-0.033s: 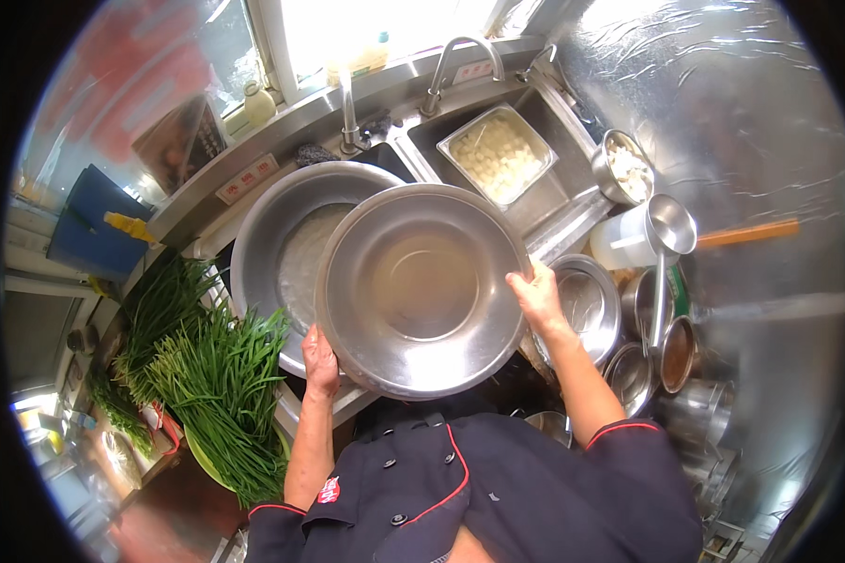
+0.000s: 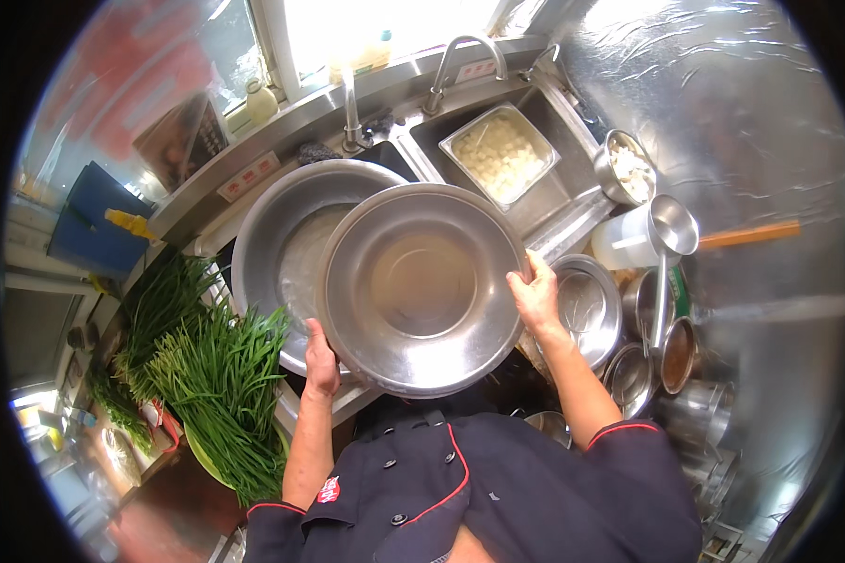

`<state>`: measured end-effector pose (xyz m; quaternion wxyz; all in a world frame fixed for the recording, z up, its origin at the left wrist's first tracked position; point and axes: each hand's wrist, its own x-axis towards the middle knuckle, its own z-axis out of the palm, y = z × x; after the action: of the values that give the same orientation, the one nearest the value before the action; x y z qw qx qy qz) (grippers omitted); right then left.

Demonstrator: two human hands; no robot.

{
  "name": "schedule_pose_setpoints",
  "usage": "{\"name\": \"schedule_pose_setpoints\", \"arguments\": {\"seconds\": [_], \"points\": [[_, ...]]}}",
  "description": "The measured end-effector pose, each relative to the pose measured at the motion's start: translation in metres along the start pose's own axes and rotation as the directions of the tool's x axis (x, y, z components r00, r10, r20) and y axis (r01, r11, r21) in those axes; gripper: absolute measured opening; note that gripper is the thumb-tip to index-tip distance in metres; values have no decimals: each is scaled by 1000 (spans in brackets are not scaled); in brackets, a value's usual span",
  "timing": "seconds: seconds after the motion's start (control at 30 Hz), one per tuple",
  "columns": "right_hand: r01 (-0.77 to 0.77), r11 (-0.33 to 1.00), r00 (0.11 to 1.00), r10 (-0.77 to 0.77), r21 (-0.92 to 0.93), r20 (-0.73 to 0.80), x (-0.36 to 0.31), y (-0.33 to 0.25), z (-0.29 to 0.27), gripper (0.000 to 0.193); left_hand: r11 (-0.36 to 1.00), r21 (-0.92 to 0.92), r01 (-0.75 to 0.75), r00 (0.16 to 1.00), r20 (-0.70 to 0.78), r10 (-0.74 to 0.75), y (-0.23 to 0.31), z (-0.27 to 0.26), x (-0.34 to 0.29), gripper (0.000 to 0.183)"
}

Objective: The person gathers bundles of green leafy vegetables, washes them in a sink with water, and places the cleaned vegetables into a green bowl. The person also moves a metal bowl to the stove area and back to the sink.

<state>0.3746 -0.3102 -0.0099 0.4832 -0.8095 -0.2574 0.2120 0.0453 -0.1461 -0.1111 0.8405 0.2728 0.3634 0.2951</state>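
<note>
A wide, round stainless steel basin point(image 2: 422, 361) is held up in front of me, tilted so its inside faces up at the camera. My right hand point(image 2: 538, 302) grips its right rim, with the thumb toward the inside. At its lower left rim is my left hand point(image 2: 322, 364), thumb upright along the edge and the other fingers mostly hidden behind. Inside the basin a dull, brownish round patch shows on the bottom; I cannot tell whether it is water. Behind and left, partly covered, a larger metal basin point(image 2: 265, 253) rests at the sink.
Long green chives point(image 2: 221, 394) lie heaped at the left. A metal tray of pale cubes point(image 2: 498, 155) stands in the sink point(image 2: 568, 141) under a curved faucet point(image 2: 465, 42). On the right are a bowl of white pieces point(image 2: 629, 169), a ladle point(image 2: 671, 225) and several metal pots point(image 2: 587, 310).
My left thumb has shifted slightly outward from the rim. The basin and my right hand are almost where they were.
</note>
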Motion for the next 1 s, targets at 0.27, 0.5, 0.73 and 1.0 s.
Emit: {"name": "schedule_pose_setpoints", "arguments": {"seconds": [0.27,0.5,0.73,1.0], "points": [[370,499,799,-602,-784,-6,2,-53,32,58,961,265,-73,989,-107,104,-9,23,-8,33],[580,419,783,-524,-698,335,4,-11,106,64,920,355,-164,970,-111,216,-8,53,-22,22],[607,686,791,-466,-403,397,1,0,125,53,884,429,-184,958,-123,259,-10,50,-29,20],[356,870,901,-222,-343,372,6,5,123,50,872,455,-179,961,-108,254,-13,62,-26,21]]}}
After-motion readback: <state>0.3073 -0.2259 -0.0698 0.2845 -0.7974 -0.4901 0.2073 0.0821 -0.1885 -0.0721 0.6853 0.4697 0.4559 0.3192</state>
